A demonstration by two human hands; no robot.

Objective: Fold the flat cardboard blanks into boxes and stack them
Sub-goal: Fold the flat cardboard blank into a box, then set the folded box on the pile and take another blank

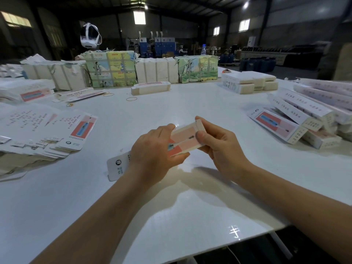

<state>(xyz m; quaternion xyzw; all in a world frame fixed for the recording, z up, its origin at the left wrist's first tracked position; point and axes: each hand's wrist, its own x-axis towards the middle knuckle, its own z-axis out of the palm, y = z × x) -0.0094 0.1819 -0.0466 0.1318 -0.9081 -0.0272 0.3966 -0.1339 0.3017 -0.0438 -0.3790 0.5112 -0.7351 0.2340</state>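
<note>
Box (185, 139) gripped by both hands.

flat blanks (43, 130) left; folded boxes (297, 119) right; bundles (133, 69) behind.

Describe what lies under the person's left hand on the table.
Under the left hand shows the box it grips, its white tab end poking out leftward; the hand covers the box's middle.
</note>
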